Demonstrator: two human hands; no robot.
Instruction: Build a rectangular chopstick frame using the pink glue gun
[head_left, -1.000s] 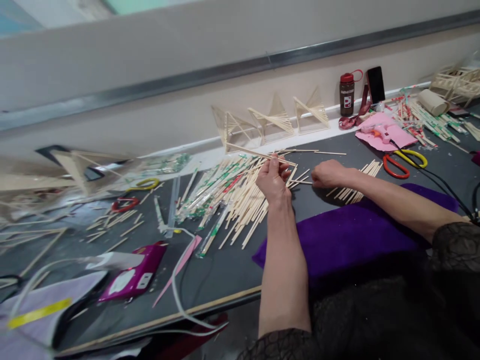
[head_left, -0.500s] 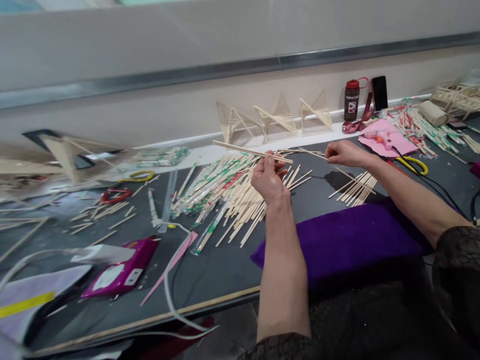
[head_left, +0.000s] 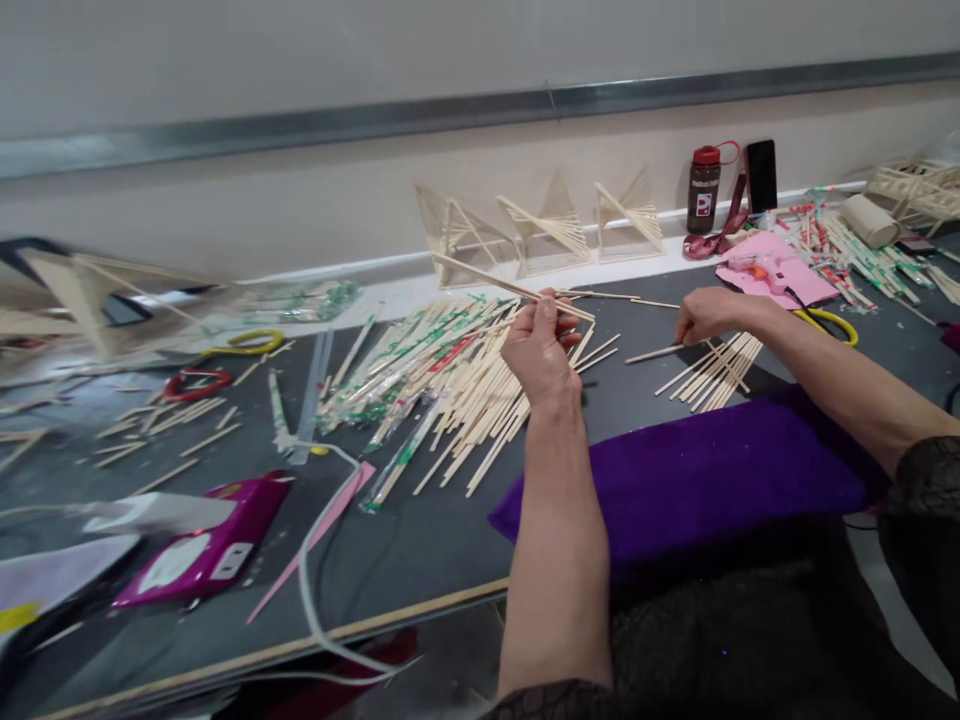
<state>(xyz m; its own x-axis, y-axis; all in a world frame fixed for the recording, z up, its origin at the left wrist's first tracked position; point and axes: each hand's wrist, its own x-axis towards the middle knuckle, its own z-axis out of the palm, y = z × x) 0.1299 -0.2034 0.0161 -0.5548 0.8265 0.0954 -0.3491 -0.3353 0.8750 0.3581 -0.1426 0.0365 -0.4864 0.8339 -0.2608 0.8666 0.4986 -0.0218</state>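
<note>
So both hands are busy with sticks here. The left hand (head_left: 544, 345) has a firm pinch going, thumb on top, grasping a few thin sticks (head_left: 480, 274) that jut out up and to the left, with short ends poking out on the right. It's over the far right part of a messy loose heap (head_left: 480, 420) on the dark tabletop (head_left: 409, 550). The right hand (head_left: 706, 315) has its fingers curled, and its grip looks closed on a single stick (head_left: 651, 354) pointing left; its other end is hidden by the hand. Just under that hand there's a smaller pile (head_left: 709, 375), sticks fanned and roughly side by side, with one lying across the rest. A purple cloth (head_left: 690, 475) sits right in front of the person, near that pile. Left of the heap are packets (head_left: 405, 365) in clear wrap with green print. Along the wall stand three stick models (head_left: 553, 232), then a bottle (head_left: 703, 195) with a red cap and a phone (head_left: 761, 178) propped up. A pink glue gun (head_left: 766, 270) rests on pink paper (head_left: 806, 285), kinda near the right hand.
</note>
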